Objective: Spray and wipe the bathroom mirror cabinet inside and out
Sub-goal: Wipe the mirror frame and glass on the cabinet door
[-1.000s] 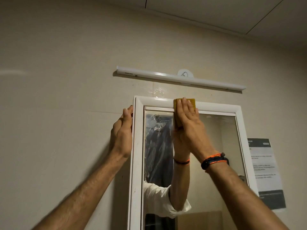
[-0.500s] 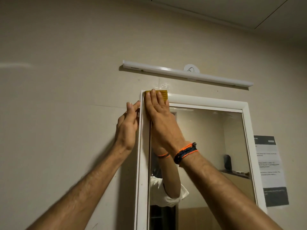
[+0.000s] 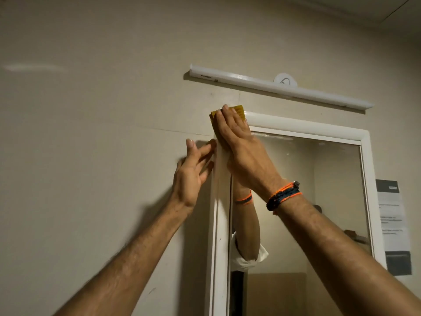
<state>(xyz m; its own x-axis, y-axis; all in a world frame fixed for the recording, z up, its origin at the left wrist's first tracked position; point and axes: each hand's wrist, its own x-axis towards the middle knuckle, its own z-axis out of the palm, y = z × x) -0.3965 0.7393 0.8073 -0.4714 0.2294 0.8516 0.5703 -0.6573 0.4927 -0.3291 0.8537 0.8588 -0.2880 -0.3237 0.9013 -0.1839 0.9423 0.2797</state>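
The white-framed mirror cabinet (image 3: 305, 127) hangs on a beige wall, its mirror (image 3: 314, 201) facing me. My right hand (image 3: 241, 149) presses a yellow cloth (image 3: 238, 110) flat against the frame's top left corner; straight fingers cover most of the cloth. My left hand (image 3: 193, 169) rests with straight fingers against the cabinet's left outer edge, beside the wall. The mirror reflects my forearm and a white sleeve.
A white tube light (image 3: 280, 88) is fixed on the wall just above the cabinet. A printed paper notice (image 3: 393, 226) is stuck to the wall right of the frame. The beige wall (image 3: 91, 133) stretches bare to the left.
My right hand slid the yellow cloth left along the top frame, from above the mirror to the top left corner. My left hand stayed at the left edge, fingers now more spread.
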